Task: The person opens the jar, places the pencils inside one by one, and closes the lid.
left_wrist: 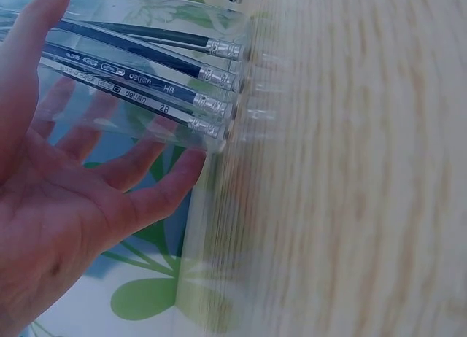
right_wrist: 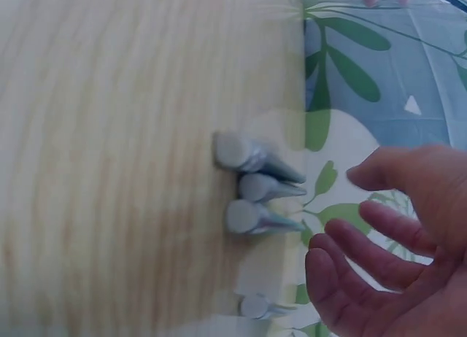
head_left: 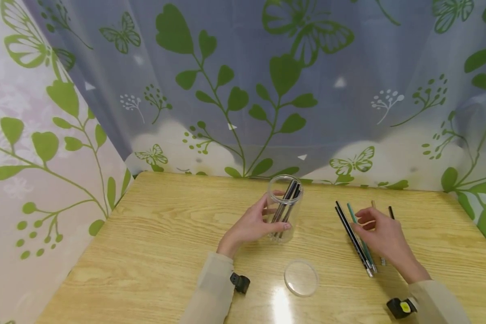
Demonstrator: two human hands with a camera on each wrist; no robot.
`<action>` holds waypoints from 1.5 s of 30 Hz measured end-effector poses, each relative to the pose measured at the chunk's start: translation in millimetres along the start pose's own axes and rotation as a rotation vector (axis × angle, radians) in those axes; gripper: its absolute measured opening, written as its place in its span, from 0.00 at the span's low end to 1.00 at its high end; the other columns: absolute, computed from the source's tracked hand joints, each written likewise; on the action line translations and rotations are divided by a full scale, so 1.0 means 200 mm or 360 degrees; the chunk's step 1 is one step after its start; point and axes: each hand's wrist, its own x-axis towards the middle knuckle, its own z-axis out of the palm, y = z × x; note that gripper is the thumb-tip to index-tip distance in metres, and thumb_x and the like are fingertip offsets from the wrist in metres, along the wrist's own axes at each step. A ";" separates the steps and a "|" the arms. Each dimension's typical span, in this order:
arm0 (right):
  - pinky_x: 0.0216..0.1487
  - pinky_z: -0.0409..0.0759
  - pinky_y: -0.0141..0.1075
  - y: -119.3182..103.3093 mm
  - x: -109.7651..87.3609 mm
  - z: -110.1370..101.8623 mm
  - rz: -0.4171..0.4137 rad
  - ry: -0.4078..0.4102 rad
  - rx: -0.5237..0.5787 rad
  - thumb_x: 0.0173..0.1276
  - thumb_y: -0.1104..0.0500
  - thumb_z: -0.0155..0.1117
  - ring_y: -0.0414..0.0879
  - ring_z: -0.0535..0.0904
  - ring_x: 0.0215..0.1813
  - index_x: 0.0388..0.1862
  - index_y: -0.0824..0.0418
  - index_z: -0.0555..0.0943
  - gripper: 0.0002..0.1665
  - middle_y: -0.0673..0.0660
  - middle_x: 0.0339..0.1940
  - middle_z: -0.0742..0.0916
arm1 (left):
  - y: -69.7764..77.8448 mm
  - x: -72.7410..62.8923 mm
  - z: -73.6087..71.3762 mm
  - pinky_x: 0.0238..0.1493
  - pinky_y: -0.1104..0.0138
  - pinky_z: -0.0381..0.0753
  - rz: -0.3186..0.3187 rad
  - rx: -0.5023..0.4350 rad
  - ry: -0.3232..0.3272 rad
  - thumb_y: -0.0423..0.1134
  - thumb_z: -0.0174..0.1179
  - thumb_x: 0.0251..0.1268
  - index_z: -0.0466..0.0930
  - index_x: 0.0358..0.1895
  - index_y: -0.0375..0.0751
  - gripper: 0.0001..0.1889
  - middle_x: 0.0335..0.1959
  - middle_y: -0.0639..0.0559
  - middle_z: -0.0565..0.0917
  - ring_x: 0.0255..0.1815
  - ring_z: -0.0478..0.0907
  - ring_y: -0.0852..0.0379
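Note:
My left hand grips a clear jar that stands tilted, its open mouth up. Inside lean several dark pencils, eraser ends at the bottom; two show HB and 2B lettering in the left wrist view. Over the loose pencils at right hovers my right hand, thumb and fingers apart with nothing between them. Two black pencils and a teal pencil lie at its thumb side. A tan pencil and another black pencil are partly hidden behind it. Eraser ends face the right wrist camera.
A round clear lid lies flat on the wooden table, between the two forearms. Patterned curtain with green leaves and butterflies hangs along the table's far edge and left side. Each wrist wears a small black camera.

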 end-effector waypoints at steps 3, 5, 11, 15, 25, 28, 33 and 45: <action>0.36 0.87 0.48 0.02 0.01 0.00 0.0033 -0.0049 0.0000 0.73 0.55 0.65 0.63 0.87 0.46 0.57 0.68 0.78 0.21 0.70 0.48 0.87 | 0.01 0.00 0.00 0.67 0.46 0.78 -0.0012 -0.0011 -0.0006 0.49 0.75 0.60 0.62 0.70 0.84 0.40 0.75 0.57 0.71 0.76 0.69 0.44; 0.35 0.86 0.47 0.03 0.02 0.01 0.0041 -0.0072 -0.0005 0.73 0.56 0.66 0.63 0.87 0.44 0.56 0.69 0.78 0.22 0.70 0.46 0.87 | 0.01 0.00 0.00 0.65 0.47 0.79 -0.0025 -0.0023 -0.0008 0.49 0.75 0.60 0.62 0.70 0.84 0.40 0.75 0.55 0.71 0.76 0.69 0.44; 0.29 0.81 0.41 0.06 0.06 0.01 0.0044 -0.0118 -0.0070 0.72 0.55 0.67 0.55 0.86 0.36 0.56 0.71 0.77 0.23 0.66 0.39 0.89 | 0.01 0.00 0.00 0.63 0.48 0.82 -0.0037 -0.0036 -0.0004 0.48 0.75 0.60 0.62 0.70 0.84 0.40 0.75 0.55 0.71 0.76 0.69 0.45; 0.28 0.77 0.38 0.07 0.09 0.01 0.0053 -0.0151 -0.0116 0.71 0.57 0.67 0.50 0.84 0.32 0.56 0.73 0.76 0.24 0.66 0.37 0.89 | 0.01 0.01 -0.01 0.63 0.49 0.82 -0.0033 -0.0025 -0.0002 0.49 0.75 0.60 0.62 0.70 0.84 0.40 0.74 0.56 0.72 0.75 0.70 0.46; 0.26 0.77 0.38 0.07 0.12 0.02 0.0099 -0.0176 -0.0171 0.69 0.60 0.67 0.51 0.83 0.31 0.57 0.75 0.77 0.23 0.68 0.37 0.88 | 0.01 0.01 0.00 0.65 0.48 0.80 -0.0013 -0.0005 -0.0009 0.50 0.75 0.61 0.61 0.71 0.84 0.40 0.74 0.58 0.72 0.75 0.70 0.46; 0.25 0.78 0.38 0.07 0.12 0.02 0.0127 -0.0178 -0.0143 0.69 0.60 0.66 0.49 0.83 0.29 0.58 0.75 0.76 0.25 0.69 0.38 0.88 | 0.01 0.01 0.00 0.66 0.47 0.79 -0.0007 -0.0006 -0.0011 0.49 0.74 0.61 0.61 0.71 0.83 0.40 0.74 0.58 0.72 0.75 0.70 0.46; 0.25 0.81 0.38 0.07 0.09 0.00 0.0195 -0.0188 -0.0047 0.69 0.59 0.65 0.44 0.83 0.26 0.62 0.77 0.75 0.29 0.71 0.41 0.88 | 0.01 0.00 0.00 0.66 0.48 0.79 -0.0008 -0.0026 -0.0015 0.48 0.75 0.61 0.62 0.70 0.83 0.40 0.74 0.58 0.72 0.75 0.70 0.46; 0.23 0.83 0.36 0.03 0.05 -0.05 0.0258 -0.0037 0.0116 0.73 0.55 0.60 0.45 0.83 0.26 0.64 0.73 0.74 0.28 0.72 0.45 0.85 | 0.00 0.00 0.01 0.70 0.47 0.75 0.0013 -0.0023 -0.0007 0.48 0.74 0.62 0.61 0.72 0.80 0.40 0.74 0.61 0.71 0.76 0.69 0.46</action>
